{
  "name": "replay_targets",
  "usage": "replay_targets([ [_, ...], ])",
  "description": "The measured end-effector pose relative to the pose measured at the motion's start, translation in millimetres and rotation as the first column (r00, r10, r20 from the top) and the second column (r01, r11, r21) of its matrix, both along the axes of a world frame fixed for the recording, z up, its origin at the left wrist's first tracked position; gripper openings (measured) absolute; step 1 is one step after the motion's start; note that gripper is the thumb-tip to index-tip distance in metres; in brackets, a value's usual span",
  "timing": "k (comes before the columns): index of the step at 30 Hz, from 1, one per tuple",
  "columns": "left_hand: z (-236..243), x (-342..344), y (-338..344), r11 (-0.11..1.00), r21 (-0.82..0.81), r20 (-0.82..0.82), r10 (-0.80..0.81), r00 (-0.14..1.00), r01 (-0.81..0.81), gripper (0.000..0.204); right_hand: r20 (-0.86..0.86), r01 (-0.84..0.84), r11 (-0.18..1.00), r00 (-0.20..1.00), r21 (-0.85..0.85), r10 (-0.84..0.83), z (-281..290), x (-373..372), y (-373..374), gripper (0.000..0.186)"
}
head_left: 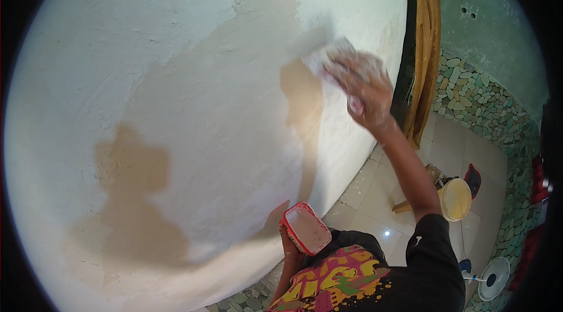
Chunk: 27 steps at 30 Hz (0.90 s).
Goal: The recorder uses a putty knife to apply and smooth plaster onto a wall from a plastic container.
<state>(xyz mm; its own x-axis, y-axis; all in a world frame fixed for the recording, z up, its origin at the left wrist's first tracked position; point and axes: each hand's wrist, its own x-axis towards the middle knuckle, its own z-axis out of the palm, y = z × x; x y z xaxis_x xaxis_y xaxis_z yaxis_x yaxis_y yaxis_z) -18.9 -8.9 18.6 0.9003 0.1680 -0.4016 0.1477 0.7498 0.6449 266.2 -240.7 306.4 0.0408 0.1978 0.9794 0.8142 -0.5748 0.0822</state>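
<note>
Half coated, seemingly: damp-looking across middle of wall (205, 118), perhaps unfinished at left; gripping blurred spreader (318, 61) in right hand (366, 88), tub (291, 234) in left hand (292, 251).

white-smeared bare right hand (365, 86): raised, well beyond black short-sleeved shirt with colourful print (352, 274), fingers bent in grip, blurred. right forearm (407, 165): slants up from shirt's sleeve. bare left hand (290, 247): low, near shirt, curled, partly hidden; left forearm (285, 278): beside shirt.

The open, red-rimmed rectangular tub (291, 236) holds pale paste (311, 231). A blurred, whitish flat tool (321, 58) slants at the wall (223, 107).
</note>
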Motion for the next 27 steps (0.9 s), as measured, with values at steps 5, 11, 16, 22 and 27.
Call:
replay_targets([
  [5, 0, -3, -10, 0.999, -0.003, -0.008, 0.047, 0.999, -0.047, 0.084, 0.061, -0.124, 0.992, 0.991, 0.039, 0.121, 72, 42, 12, 0.044],
  [11, -5, -4, -18, 0.996, -0.062, 0.038, 0.063, 0.997, -0.06, 0.084, -0.005, -0.039, 0.999, 0.999, 0.006, 0.039, 34, 44, 9, 0.047],
  [16, 10, -9, -22, 0.997, 0.019, 0.004, 0.074, 0.997, -0.074, 0.082, -0.102, -0.01, 0.99, 0.995, -0.14, -0.005, 40, 34, -17, 0.048],
  [22, 3, -14, -23, 0.999, -0.039, -0.042, 0.02, 0.999, -0.021, 0.084, -0.036, -0.134, 0.989, 0.99, 0.066, 0.137, 84, 59, 7, 0.052],
  [27, -2, -10, -27, 0.997, -0.082, -0.032, -0.002, 0.999, 0.0, 0.083, 0.076, -0.062, 0.998, 0.995, 0.02, 0.061, 56, 79, 26, 0.037],
])
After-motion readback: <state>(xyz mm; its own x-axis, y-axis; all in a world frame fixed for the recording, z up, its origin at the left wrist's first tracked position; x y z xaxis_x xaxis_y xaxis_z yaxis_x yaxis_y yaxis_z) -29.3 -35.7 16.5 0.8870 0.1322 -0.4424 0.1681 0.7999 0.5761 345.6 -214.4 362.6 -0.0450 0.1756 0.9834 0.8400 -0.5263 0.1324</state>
